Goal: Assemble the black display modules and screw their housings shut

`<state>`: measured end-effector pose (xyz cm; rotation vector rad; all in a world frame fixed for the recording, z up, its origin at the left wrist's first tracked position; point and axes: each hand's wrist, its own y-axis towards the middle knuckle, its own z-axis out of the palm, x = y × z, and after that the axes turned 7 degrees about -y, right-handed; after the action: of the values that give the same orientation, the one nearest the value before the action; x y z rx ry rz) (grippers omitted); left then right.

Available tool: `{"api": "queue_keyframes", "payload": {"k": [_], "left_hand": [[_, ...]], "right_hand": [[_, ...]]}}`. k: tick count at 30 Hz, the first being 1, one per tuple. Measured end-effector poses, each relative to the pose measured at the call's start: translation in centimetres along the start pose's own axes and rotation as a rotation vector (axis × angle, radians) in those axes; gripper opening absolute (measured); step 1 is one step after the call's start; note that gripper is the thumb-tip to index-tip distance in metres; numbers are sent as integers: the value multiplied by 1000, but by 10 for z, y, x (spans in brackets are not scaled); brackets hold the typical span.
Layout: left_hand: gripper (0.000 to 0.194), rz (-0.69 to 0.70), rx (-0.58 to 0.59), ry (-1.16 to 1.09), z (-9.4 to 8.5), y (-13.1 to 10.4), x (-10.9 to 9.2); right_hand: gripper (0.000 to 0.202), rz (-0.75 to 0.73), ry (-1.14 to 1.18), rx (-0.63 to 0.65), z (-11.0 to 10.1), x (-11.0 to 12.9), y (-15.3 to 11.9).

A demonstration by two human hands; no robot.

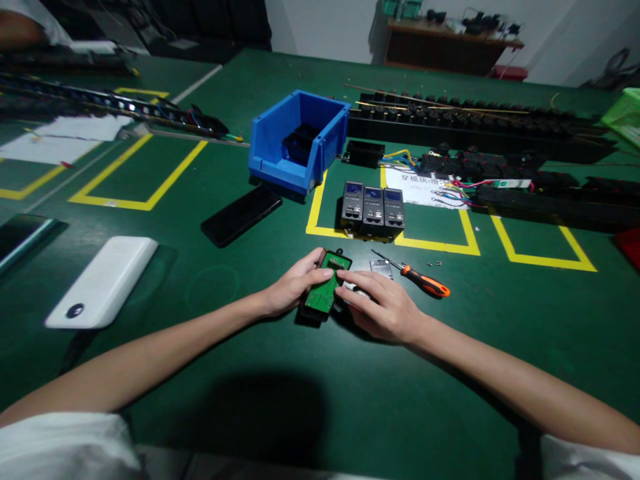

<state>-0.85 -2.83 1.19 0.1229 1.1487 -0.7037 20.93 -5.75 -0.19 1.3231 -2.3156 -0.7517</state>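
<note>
A green circuit board [323, 293] sits in a black housing at the middle of the bench. Its left side is in the grip of my left hand [293, 283], with the thumb lying over the board. From the right, my right hand [383, 303] rests its fingertips on the board's edge, fingers bent. Something white [356, 289] shows beneath those fingers; its kind is hidden. Just beyond my right hand lie an orange-and-black screwdriver [425, 281], a small flat grey piece [381, 269] and a few small screws [438, 263].
Three dark modules [373, 208] stand side by side inside a yellow-taped outline. Behind them is a blue bin [285, 163] holding black parts. A black phone [241, 215] and a white power bank [103, 283] lie left. Wired black strips [500, 170] stretch along the right. Another person's arm [20, 30] shows far left.
</note>
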Motion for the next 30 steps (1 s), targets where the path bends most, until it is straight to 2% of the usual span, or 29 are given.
{"api": "queue_keyframes", "payload": {"k": [30], "left_hand": [[36, -7, -13, -34, 2, 0, -2]], "right_hand": [[44, 5, 7, 0, 1, 0, -1]]}}
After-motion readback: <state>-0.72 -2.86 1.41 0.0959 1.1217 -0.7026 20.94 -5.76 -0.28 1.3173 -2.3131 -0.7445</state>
